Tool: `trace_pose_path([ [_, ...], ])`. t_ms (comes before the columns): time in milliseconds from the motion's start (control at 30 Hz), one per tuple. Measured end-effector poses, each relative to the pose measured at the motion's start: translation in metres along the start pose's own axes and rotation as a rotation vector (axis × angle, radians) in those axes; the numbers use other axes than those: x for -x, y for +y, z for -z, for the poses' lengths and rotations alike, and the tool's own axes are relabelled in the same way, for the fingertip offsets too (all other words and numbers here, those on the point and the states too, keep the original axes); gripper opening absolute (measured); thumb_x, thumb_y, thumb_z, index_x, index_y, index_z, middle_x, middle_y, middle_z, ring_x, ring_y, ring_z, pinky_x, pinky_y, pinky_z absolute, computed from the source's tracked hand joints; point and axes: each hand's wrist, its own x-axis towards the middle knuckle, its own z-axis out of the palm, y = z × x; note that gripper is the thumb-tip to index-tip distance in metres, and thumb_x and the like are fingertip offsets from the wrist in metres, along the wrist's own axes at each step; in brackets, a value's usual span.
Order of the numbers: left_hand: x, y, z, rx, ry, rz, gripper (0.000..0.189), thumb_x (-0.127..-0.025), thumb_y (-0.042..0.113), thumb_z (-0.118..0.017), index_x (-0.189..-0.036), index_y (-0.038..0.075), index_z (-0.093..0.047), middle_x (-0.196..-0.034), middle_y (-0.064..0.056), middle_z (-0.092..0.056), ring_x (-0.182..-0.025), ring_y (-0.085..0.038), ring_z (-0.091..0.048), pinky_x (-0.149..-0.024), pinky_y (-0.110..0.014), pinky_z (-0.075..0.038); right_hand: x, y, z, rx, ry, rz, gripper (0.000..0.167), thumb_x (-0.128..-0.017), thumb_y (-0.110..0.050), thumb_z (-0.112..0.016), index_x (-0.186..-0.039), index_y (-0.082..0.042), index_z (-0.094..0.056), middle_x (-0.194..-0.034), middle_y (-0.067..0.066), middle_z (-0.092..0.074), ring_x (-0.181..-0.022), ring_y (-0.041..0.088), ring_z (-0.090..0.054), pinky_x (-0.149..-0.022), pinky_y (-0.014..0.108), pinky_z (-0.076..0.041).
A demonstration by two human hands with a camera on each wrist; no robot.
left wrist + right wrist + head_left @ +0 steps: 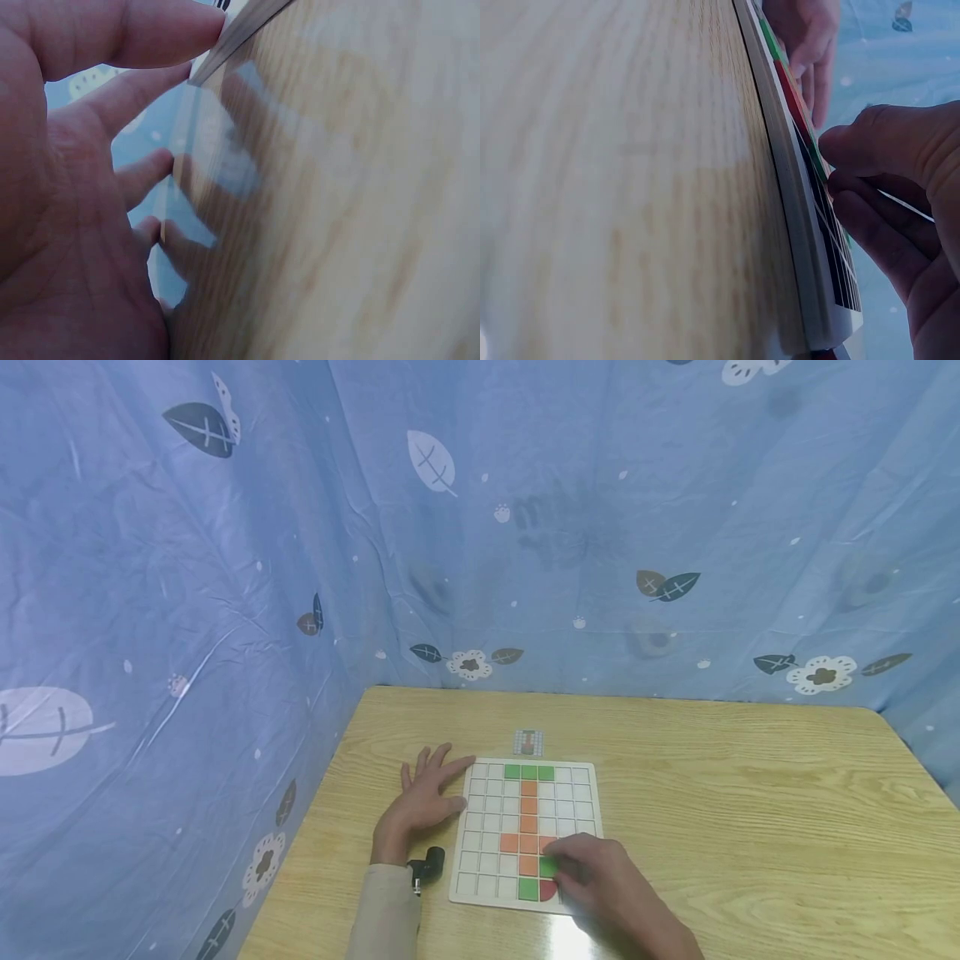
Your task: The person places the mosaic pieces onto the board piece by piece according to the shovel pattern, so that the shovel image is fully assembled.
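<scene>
A white gridded board lies on the table, with green, orange and red tiles in its squares. My left hand rests at its left side, fingers spread. Its index finger reaches the far left corner and its thumb touches the left edge; the left wrist view shows the thumb against that edge. At the near right part of the board, my right hand pinches a green tile close over its square. A red tile with a rounded corner lies just nearer, beside another green tile.
A small pattern card lies beyond the board's far edge. A short black object is by my left wrist. Blue patterned cloth hangs behind and to the left of the wooden table.
</scene>
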Motion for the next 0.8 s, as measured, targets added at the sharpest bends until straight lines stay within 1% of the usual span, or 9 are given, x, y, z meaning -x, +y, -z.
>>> trace_pose_path([
  [167,0.000,0.001,0.000,0.002,0.001,-0.003,0.078,-0.087,0.019,-0.068,-0.162,0.029,-0.055,-0.183,-0.014,-0.022,-0.171,-0.047,0.003,-0.129,-0.075,0.015,0.002,-0.004,0.001,-0.033,0.001,-0.034,0.030,-0.091,0.001,-0.080,-0.106,-0.024,-0.083,-0.101,-0.015,-0.080,-0.091,-0.001,-0.069,-0.082,0.023,-0.062],
  [267,0.000,0.001,0.001,0.003,0.001,-0.002,0.077,-0.087,0.019,-0.069,-0.162,0.029,-0.055,-0.183,-0.014,-0.021,-0.171,-0.047,0.003,-0.129,-0.075,0.015,0.004,-0.006,0.004,-0.079,-0.004,-0.086,0.028,-0.092,-0.002,-0.080,-0.110,-0.024,-0.083,-0.103,-0.013,-0.080,-0.089,0.000,-0.070,-0.081,0.024,-0.062],
  [333,0.000,0.001,0.001,0.005,0.002,-0.003,0.077,-0.087,0.019,-0.069,-0.162,0.029,-0.055,-0.183,-0.014,-0.021,-0.171,-0.047,0.004,-0.129,-0.075,0.015,0.006,-0.005,0.008,-0.085,0.004,-0.099,0.027,-0.092,-0.004,-0.082,-0.111,-0.023,-0.083,-0.105,-0.013,-0.081,-0.090,0.001,-0.071,-0.082,0.024,-0.062],
  [400,0.000,0.000,0.001,0.004,0.002,-0.004,0.077,-0.088,0.019,-0.069,-0.163,0.029,-0.055,-0.183,-0.014,-0.021,-0.171,-0.047,0.004,-0.129,-0.075,0.015,0.007,-0.003,0.012,-0.048,0.027,-0.077,0.029,-0.089,-0.006,-0.086,-0.112,-0.023,-0.084,-0.107,-0.014,-0.082,-0.093,0.002,-0.074,-0.085,0.022,-0.062],
  [467,0.000,0.000,0.001,0.008,0.003,-0.007,0.076,-0.088,0.018,-0.069,-0.163,0.028,-0.055,-0.183,-0.015,-0.021,-0.171,-0.048,0.004,-0.129,-0.076,0.015,0.009,0.001,0.017,0.010,0.063,-0.030,0.032,-0.084,-0.008,-0.091,-0.112,-0.023,-0.084,-0.108,-0.015,-0.082,-0.097,0.004,-0.076,-0.090,0.019,-0.060],
  [500,0.000,0.000,0.001,0.006,0.004,-0.007,0.076,-0.088,0.018,-0.069,-0.163,0.028,-0.055,-0.183,-0.015,-0.022,-0.171,-0.048,0.004,-0.129,-0.076,0.015,0.010,0.003,0.019,0.037,0.084,-0.001,0.033,-0.082,-0.009,-0.093,-0.111,-0.024,-0.084,-0.108,-0.016,-0.082,-0.098,0.004,-0.076,-0.092,0.017,-0.059],
  [600,-0.001,-0.001,0.001,0.002,0.004,-0.008,0.076,-0.088,0.018,-0.069,-0.163,0.028,-0.055,-0.183,-0.014,-0.022,-0.171,-0.047,0.004,-0.129,-0.076,0.014,0.017,0.009,0.028,0.088,0.130,0.030,0.037,-0.078,-0.012,-0.096,-0.110,-0.027,-0.084,-0.108,-0.018,-0.082,-0.101,0.003,-0.076,-0.095,0.008,-0.052],
  [733,-0.001,-0.001,0.000,0.000,0.003,-0.006,0.077,-0.088,0.019,-0.069,-0.163,0.029,-0.055,-0.183,-0.014,-0.022,-0.171,-0.047,0.003,-0.129,-0.076,0.014,0.031,0.017,0.041,0.083,0.138,-0.034,0.040,-0.078,-0.014,-0.097,-0.111,-0.030,-0.083,-0.110,-0.020,-0.081,-0.103,0.000,-0.073,-0.097,0.003,-0.046],
  [800,0.000,-0.001,-0.001,0.004,0.004,-0.005,0.077,-0.088,0.018,-0.069,-0.163,0.029,-0.055,-0.183,-0.014,-0.022,-0.171,-0.047,0.004,-0.129,-0.076,0.014,0.039,0.020,0.047,0.072,0.129,-0.085,0.038,-0.079,-0.018,-0.098,-0.112,-0.031,-0.083,-0.112,-0.020,-0.080,-0.106,-0.001,-0.073,-0.097,0.003,-0.048],
])
